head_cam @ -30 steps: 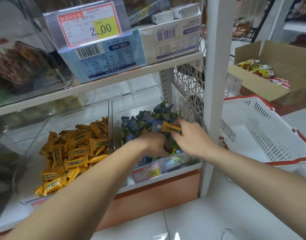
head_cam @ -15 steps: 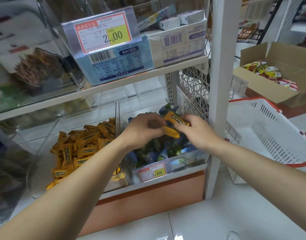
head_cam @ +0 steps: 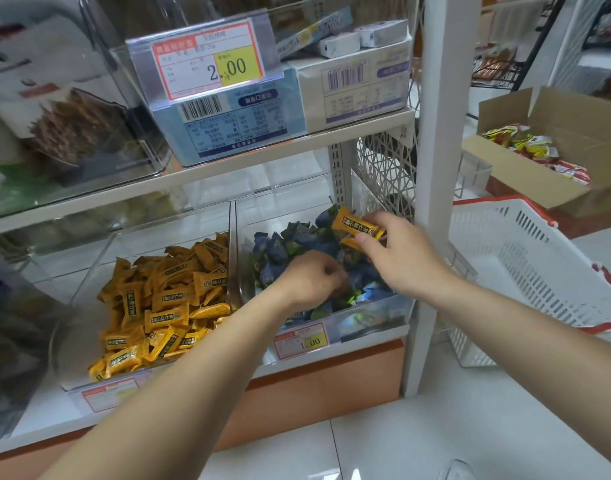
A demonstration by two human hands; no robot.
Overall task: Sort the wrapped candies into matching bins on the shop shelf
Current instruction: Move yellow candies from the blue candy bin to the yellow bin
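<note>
Two hands work over one bin. The right hand pinches two orange candies between thumb and fingertips, one tucked under the other, lifted just above the blue candies. Just left of and below that grip, the left hand sits in the blue heap with its fingers curled under. Whether it has hold of anything cannot be told.

Two clear bins stand side by side on the lower shelf. The right bin, directly under the grip, holds the blue and green wrapped pieces, too many to count. The left bin, further left of the grip, holds an orange pile in the same wrapper as the pinched pair.

Three price tags show. One marked 2.00 is above the grip, one marked 1.00 is below it on the right bin, and a blurred tag is on the left bin.

Right of the grip, past the white post, sits one white basket. Beyond it is one open cardboard box with red and yellow packets.
</note>
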